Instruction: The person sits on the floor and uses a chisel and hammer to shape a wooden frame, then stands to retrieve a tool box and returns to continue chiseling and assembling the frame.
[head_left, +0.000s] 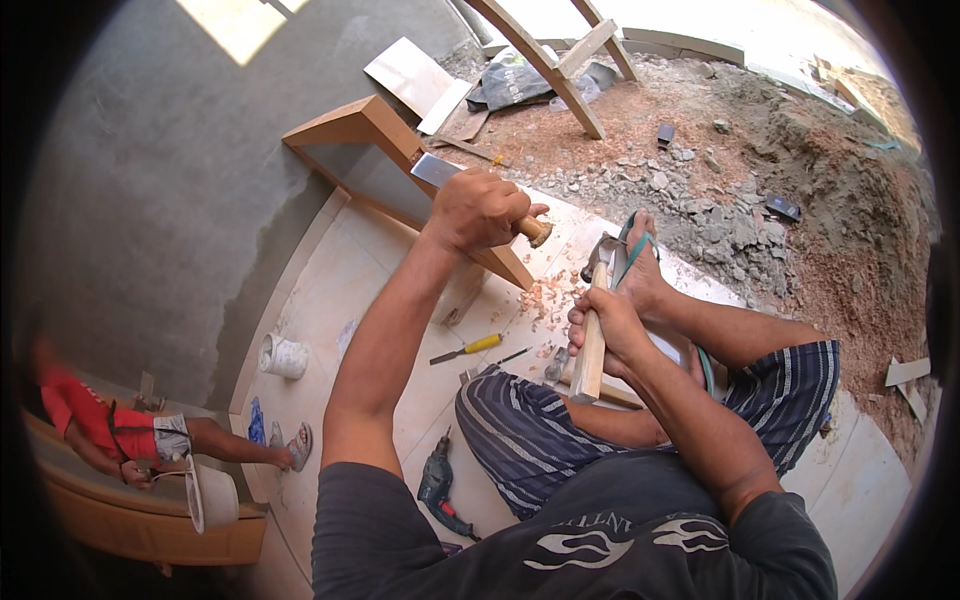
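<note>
My left hand (482,212) is closed around the wooden handle of a chisel (437,171). Its wide, flat blade reaches up to the edge of a brown wooden frame (365,112), which stands tilted on the tiles with a grey panel inside it. Whether the cutting edge touches the wood, I cannot tell. Lower and to the right, my right hand (612,325) grips a hammer (591,350) by its pale wooden handle, the dark head upward near my sandalled foot (645,255). Wood chips (550,300) are scattered between the frame and the hammer.
A yellow-handled chisel (482,344) and a green power drill (440,487) lie left of my folded legs. Farther left are a white bucket (285,357) and a person in red (110,430) carrying another bucket (212,497). Rubble (700,215) and a wooden trestle (545,65) lie beyond.
</note>
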